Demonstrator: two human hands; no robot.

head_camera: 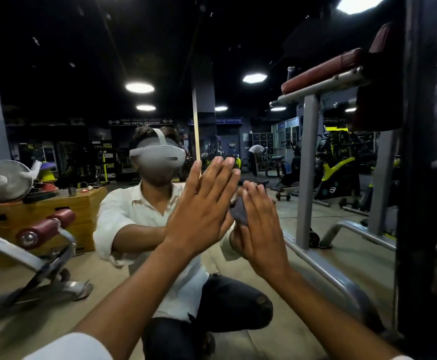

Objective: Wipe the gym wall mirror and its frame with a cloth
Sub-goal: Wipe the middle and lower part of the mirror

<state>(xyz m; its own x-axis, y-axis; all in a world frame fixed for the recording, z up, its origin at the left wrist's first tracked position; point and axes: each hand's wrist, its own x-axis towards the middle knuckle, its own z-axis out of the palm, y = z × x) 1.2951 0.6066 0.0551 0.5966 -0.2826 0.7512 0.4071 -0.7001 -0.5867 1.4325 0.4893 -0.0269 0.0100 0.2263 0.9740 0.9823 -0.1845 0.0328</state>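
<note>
The mirror (87, 81) fills nearly the whole view and reflects the gym hall and the crouching person who faces it. A pale vertical strip (196, 131) runs down the glass just above the hands, seemingly a joint between panes. At the far right stands a dark upright band (417, 203), which I take to be the frame; it is well apart from both hands.

The left hand (201, 203) lies flat on the glass with straight, close fingers pointing up, and holds nothing. The right hand (261, 229), just beside it, is also flat with straight fingers. It presses the cloth (239, 211) against the mirror without gripping it. The cloth is small and dark, and only a bunched edge shows at the thumb side of the palm.

The step in hand looks like wiping the lower middle of the glass.

- The bare left palm is likely to leave prints, so that patch should be wiped after the hand lifts.
- Spreading the cloth to cover the whole right palm would stop skin from dragging on the glass.
- Even pressure and overlapping strokes should suit, worked across the joint and then out towards the frame.
</note>
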